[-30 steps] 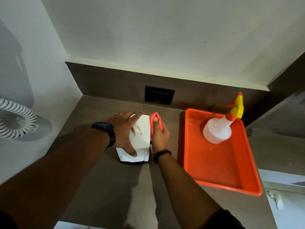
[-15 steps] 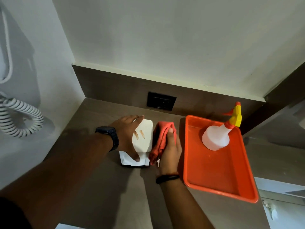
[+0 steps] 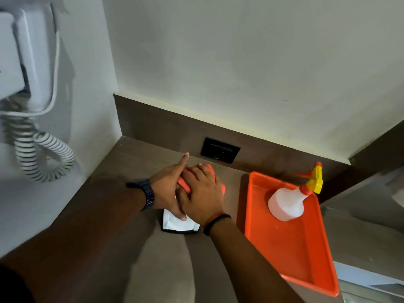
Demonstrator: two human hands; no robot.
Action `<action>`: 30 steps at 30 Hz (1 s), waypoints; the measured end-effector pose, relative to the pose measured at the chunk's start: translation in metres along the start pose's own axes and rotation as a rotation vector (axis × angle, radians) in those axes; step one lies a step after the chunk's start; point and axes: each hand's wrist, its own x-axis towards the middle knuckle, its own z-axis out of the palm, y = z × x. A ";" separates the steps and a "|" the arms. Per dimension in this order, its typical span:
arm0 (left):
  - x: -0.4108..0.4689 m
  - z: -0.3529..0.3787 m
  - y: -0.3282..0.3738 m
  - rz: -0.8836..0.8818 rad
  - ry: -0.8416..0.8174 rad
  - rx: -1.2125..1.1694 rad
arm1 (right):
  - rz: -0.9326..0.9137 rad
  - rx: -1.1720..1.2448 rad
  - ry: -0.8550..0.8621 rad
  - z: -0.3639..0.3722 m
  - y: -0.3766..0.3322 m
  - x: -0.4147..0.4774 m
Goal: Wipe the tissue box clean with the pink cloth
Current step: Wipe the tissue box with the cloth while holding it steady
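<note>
A white tissue box lies on the brown counter; only its near end shows below my hands. My left hand, with a dark watch on the wrist, rests on the box's left side, thumb at its near end and index finger pointing away. My right hand lies flat on top of the box and presses the pink cloth onto it. The cloth peeks out at my fingertips and along the right edge of my hand. The box's top face is hidden.
An orange tray sits just right of the box, holding a white spray bottle with a yellow and orange trigger. A black wall socket is in the backsplash behind. A white wall unit with a coiled cord hangs at left.
My right hand has carried the cloth from the box's right side up onto its top, covering the brown marks. The camera view has tilted upward. My left hand stays on the box.
</note>
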 end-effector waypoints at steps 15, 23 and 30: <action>0.003 0.005 -0.001 -0.029 0.033 0.039 | 0.087 0.046 -0.071 0.000 0.010 0.008; 0.003 0.005 0.000 -0.049 0.028 0.048 | -0.069 0.067 -0.038 -0.003 0.019 -0.025; 0.004 0.003 0.005 -0.114 0.010 0.069 | 0.043 0.110 -0.061 -0.006 0.036 -0.005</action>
